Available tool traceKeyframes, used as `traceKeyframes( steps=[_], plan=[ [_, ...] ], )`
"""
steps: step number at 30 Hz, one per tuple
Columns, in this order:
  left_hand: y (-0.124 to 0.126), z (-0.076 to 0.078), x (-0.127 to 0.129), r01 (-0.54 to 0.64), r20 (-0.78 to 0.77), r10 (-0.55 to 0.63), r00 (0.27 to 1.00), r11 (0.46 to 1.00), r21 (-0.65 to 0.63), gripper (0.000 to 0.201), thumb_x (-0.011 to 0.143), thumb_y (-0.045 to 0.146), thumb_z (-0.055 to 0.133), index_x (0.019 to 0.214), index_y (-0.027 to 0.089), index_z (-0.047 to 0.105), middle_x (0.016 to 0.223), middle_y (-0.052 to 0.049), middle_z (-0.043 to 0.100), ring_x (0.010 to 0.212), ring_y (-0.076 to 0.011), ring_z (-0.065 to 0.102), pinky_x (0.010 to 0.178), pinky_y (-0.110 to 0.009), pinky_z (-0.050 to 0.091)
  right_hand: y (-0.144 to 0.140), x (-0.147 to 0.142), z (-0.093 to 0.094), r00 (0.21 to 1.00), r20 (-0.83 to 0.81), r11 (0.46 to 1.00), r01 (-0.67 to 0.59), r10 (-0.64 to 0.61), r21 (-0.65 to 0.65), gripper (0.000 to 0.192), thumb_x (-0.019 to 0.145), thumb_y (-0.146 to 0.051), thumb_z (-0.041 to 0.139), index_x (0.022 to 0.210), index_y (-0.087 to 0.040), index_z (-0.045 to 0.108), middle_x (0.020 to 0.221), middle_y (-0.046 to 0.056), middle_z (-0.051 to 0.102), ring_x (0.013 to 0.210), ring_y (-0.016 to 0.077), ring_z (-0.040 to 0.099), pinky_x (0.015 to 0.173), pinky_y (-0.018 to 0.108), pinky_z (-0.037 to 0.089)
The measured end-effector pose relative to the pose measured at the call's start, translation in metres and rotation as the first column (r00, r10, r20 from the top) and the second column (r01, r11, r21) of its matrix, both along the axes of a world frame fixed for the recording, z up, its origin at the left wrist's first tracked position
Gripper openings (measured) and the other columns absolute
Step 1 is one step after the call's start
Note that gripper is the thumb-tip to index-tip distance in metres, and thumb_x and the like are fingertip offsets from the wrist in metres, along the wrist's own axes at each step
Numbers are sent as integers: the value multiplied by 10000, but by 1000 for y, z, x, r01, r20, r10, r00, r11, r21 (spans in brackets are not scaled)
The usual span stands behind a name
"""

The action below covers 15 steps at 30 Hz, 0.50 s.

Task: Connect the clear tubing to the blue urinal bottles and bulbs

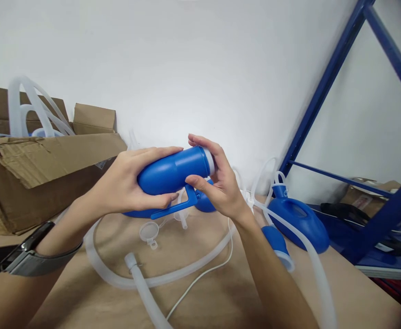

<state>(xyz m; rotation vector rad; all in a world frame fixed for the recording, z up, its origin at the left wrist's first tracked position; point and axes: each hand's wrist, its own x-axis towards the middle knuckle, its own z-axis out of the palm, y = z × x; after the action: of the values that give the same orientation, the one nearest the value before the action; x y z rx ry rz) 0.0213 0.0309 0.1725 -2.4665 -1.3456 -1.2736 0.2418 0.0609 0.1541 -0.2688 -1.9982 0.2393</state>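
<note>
Above the table, a blue plastic urinal cup [173, 170] with a white rim lies nearly level between my hands. My left hand [128, 176] grips its rounded closed end, thumb below and fingers over the top. At the white rim, my right hand [221, 178] curls round the end, with the thumb on the near side. A blue handle [174, 208] slants down and left beneath the cup. Below lie a small translucent round cap [149, 231] with a tab and a long translucent hose [183, 274], partly coiled. Other blue pieces behind are partly hidden by my hands.
An open cardboard box [49, 183] holding pale hoses stands at the left. On the right are a blue urinal bottle [303, 224], another blue cup [276, 244] and a blue metal rack [320, 91]. A thin white cord [203, 278] crosses the table [93, 297].
</note>
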Motion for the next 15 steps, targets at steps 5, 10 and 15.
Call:
traceKeyframes(
  steps=[5, 10, 15],
  plan=[
    [2, -2, 2, -35, -19, 33, 999, 997, -69, 862, 542, 744, 656, 1332, 421, 537, 1315, 89, 653, 987, 42, 643, 989, -111, 580, -1, -1, -3, 1000, 6, 1000, 7, -7, 27, 522, 981, -339, 608, 1448, -273, 383, 1589, 60, 377, 1510, 254, 317, 1258, 504, 281],
    [2, -2, -3, -43, -54, 39, 998, 997, -68, 884, 540, 737, 660, 1350, 413, 522, 1301, 74, 661, 1002, 33, 653, 1049, -132, 582, -3, -13, -10, 998, -53, 998, -42, 45, 53, 451, 991, -289, 569, 1413, -268, 411, 1568, 48, 402, 1519, 238, 294, 1275, 505, 228],
    [-8, 2, -4, -42, 3, 43, 999, 996, -75, 876, 512, 712, 699, 1303, 357, 581, 1200, 69, 709, 887, 65, 642, 930, -72, 568, -9, -17, -11, 995, -88, 999, -41, 44, 30, 446, 990, -330, 538, 1413, -265, 413, 1567, 55, 400, 1500, 266, 324, 1252, 531, 266]
  ],
)
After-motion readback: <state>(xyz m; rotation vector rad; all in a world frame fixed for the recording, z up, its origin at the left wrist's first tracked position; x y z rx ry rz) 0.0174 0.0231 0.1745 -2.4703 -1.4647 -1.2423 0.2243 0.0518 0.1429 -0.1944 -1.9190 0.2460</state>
